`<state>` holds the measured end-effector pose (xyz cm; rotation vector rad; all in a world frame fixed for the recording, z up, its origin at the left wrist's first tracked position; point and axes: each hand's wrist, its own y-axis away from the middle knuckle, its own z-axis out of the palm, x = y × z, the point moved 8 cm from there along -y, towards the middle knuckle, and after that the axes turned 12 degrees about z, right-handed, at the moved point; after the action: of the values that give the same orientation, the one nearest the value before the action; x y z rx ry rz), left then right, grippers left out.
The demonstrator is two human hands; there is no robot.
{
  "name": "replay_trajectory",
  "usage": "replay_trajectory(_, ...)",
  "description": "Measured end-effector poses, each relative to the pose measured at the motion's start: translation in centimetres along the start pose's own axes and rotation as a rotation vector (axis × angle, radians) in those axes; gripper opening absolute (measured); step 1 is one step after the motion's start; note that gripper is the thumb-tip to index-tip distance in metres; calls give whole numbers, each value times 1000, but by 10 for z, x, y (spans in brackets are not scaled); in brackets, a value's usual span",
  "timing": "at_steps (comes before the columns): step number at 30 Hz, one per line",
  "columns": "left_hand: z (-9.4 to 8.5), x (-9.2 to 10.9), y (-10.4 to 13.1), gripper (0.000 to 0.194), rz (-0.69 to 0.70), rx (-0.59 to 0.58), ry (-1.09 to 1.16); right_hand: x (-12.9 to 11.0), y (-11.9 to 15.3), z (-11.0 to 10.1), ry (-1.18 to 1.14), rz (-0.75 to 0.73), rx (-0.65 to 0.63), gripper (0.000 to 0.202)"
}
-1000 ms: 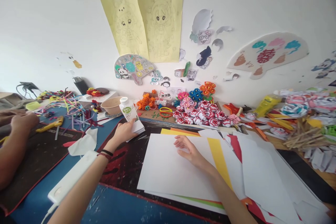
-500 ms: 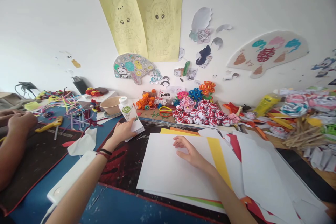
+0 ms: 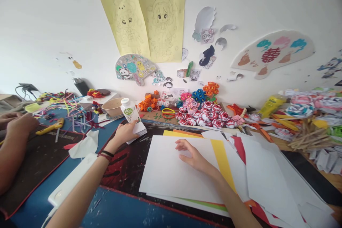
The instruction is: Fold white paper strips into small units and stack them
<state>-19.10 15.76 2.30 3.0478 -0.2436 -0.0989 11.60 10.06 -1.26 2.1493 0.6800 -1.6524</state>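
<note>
My left hand [image 3: 125,134] is on a small stack of white paper slips [image 3: 141,130], its index finger and thumb against it; the other fingers are partly hidden. Directly behind that hand stands a white bottle with a green label [image 3: 130,111]. My right hand [image 3: 194,156] is over a large white sheet [image 3: 171,174], fingers loosely bent and apart, holding nothing. I cannot tell whether it touches the paper. A yellow strip [image 3: 223,162] runs along the right part of this sheet, and coloured sheets show beneath.
Folded paper flowers [image 3: 207,115] line the wall behind the dark mat [image 3: 120,174]. More white sheets [image 3: 269,174] lie at right. A white power strip [image 3: 72,180] is beside my left forearm. Another person's hands [image 3: 21,124] are at far left, near a yellow cutter [image 3: 50,127].
</note>
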Motion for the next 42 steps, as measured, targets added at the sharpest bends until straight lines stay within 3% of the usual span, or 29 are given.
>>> replay_trajectory(17,17,3,-4,75,5,-3,12,1,1,2,100,31,-23,43)
replay_trajectory(42,6,0,-8,73,-8,19,-66,3,3,4,171,23,-27,48)
